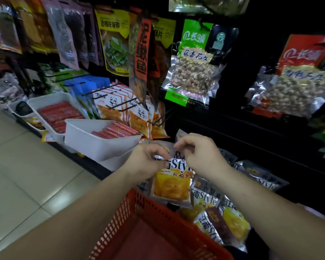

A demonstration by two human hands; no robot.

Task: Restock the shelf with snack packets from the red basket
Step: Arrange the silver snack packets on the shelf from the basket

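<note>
A silver snack packet [172, 184] with a yellow window hangs upright between both hands, just above the far rim of the red basket [150, 212]. My left hand [146, 160] pinches its top left corner and my right hand [197, 152] pinches its top right edge. More packets of the same kind [219, 218] lie piled at the basket's right side and others [261, 175] rest on the low dark shelf behind. The packet's top edge is hidden by my fingers.
Two white tubs of red sausages [101, 139] stand left of my hands on the shelf edge. Panda-print packets [120, 107] hang on black metal hooks [158, 119] directly above. Peanut bags [191, 72] hang higher on the right. Tiled floor [17, 166] lies left.
</note>
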